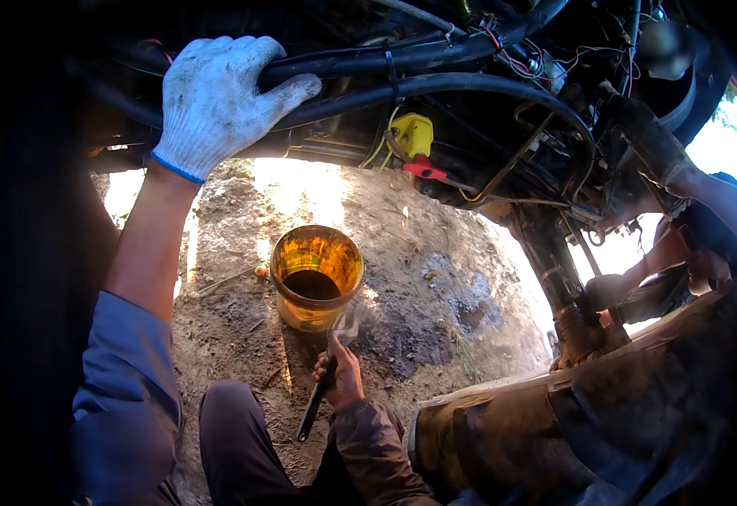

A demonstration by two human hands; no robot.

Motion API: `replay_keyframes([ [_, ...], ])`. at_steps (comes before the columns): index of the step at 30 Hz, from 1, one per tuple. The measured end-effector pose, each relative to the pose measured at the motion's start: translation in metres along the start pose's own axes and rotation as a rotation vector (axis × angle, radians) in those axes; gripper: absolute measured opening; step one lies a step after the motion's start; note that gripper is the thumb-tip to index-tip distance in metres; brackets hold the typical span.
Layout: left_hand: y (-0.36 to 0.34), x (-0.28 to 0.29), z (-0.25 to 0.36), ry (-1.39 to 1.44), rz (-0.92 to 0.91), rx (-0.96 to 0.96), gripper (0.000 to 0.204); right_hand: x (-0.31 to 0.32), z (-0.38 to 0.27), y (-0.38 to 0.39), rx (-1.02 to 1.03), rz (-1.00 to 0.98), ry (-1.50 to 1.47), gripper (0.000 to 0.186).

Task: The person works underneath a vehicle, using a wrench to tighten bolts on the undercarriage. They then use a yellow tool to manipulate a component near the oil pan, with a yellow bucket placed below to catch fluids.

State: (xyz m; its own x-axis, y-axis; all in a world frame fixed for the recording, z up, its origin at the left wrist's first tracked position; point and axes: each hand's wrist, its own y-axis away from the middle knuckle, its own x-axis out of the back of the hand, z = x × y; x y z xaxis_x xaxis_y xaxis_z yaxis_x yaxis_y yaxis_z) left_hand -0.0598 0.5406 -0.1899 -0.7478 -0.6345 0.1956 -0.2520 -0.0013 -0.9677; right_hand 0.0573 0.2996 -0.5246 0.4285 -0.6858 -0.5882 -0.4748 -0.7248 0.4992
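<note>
My left hand (216, 97), in a dirty white knit glove with a blue cuff, grips a black hose (334, 63) along the underside of a machine. My bare right hand (341, 371) at the lower middle is closed on a long dark wrench (316, 401), its silver head pointing up. Just beyond it a yellow-stained bucket (318, 242) stands on the dirt with dark liquid inside. A yellow part with a red piece (415, 135) hangs among the cables, hoses and wires overhead.
On the right, another person's hands (613, 291) and bare arms are among metal parts beside a vertical column (554, 278). A large dirty cylindrical part (554, 422) fills the lower right. A wet dark patch (469, 304) lies on the dirt ground (242, 219).
</note>
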Motion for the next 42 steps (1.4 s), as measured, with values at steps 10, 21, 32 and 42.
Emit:
replay_keyframes([
  [10,0.001,0.000,0.002,0.038,0.021,0.004,0.038,0.026,-0.008,-0.020,0.002,-0.088,-0.117,0.023],
  [21,0.001,0.015,0.009,0.010,0.059,0.005,0.039,0.040,-0.007,-0.025,-0.022,-0.145,-0.173,0.030],
  [32,0.001,0.016,0.009,0.003,-0.009,0.043,0.039,0.038,-0.007,-0.033,-0.053,-0.138,-0.178,0.031],
  [42,0.001,0.008,0.008,0.001,0.039,0.014,0.039,0.050,-0.006,-0.040,-0.074,-0.134,-0.153,0.029],
])
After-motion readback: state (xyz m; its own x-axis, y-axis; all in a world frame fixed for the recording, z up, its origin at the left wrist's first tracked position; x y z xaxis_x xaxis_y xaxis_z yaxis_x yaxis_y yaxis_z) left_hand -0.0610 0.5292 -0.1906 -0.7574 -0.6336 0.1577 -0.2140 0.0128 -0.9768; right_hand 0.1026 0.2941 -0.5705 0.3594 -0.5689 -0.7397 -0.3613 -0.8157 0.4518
